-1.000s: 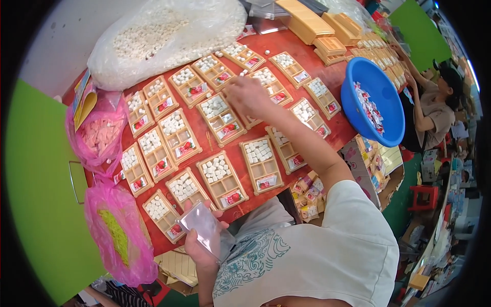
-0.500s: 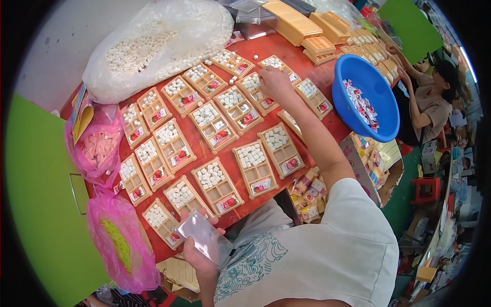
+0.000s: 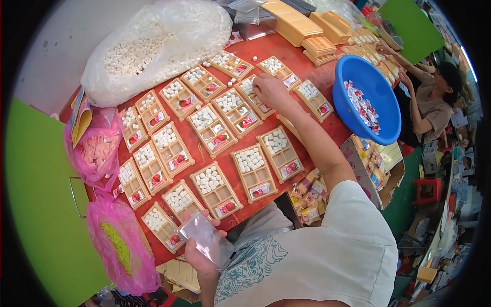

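Note:
Near the table's front edge my left hand (image 3: 198,257) grips clear plastic lids (image 3: 204,236), thin and box-shaped. Farther off, my right hand (image 3: 271,91) reaches over a tan compartment tray (image 3: 262,111) in the back rows, its fingers bent down at the white cubes inside. Whatever the fingertips hold is hidden. Several similar trays (image 3: 216,188) lie in slanted rows on the red table (image 3: 215,159). Each visible tray has small white cubes in its large compartment, and most show a red-and-white strawberry packet (image 3: 225,207) in a smaller one.
A blue basin (image 3: 341,105) of small packets stands right. A large clear bag (image 3: 204,20) of white cubes lies at the back left. Pink bags (image 3: 148,266) hang along the left edge. Tan trays (image 3: 291,23) are stacked behind. A co-worker (image 3: 432,97) works at the far right.
My right hand has shifted slightly left and nearer, from the tray behind to the one in front. The left hand still holds the plastic lids in nearly the same place.

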Tool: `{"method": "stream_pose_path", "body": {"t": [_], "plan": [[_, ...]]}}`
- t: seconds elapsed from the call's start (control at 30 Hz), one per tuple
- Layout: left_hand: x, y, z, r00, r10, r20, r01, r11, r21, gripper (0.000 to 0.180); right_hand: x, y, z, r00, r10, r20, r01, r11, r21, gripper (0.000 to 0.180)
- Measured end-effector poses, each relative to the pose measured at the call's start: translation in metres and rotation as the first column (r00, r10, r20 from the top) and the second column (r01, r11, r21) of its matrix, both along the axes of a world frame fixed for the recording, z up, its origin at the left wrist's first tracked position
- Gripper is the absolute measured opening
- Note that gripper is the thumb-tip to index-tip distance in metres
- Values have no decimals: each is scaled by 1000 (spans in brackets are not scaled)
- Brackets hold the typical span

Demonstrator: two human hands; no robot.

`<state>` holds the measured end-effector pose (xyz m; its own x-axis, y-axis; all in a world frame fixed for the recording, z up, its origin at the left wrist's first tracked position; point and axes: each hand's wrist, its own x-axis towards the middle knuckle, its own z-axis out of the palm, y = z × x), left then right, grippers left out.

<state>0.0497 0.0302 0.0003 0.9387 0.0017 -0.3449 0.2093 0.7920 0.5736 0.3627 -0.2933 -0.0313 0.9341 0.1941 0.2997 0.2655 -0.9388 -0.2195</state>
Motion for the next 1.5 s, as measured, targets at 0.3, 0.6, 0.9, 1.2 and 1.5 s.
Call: {"method": "stream_pose_path", "body": {"t": [0.3, 0.6, 0.9, 1.2, 1.5], "plan": [[-1, 0, 1, 1000, 7, -10, -7, 1000, -3, 81, 8, -2, 3, 998, 62, -24, -60, 996, 65, 11], [1, -2, 4, 1000, 15, -19, -15, 1000, 23, 78, 44, -43, -2, 967, -184, 177, 165, 979, 118, 14], [4, -5, 3, 1000, 20, -6, -20, 1000, 0, 77, 65, -54, -19, 958, -218, 189, 237, 968, -84, 14], [7, -9, 5, 999, 21, -24, -21, 1000, 16, 81, 66, -53, -9, 953, -216, 211, 211, 976, 47, 12], [10, -10, 4, 999, 7, -33, -5, 998, 57, 84, 51, -28, -7, 992, 6, 128, -22, 993, 118, 11]]}}
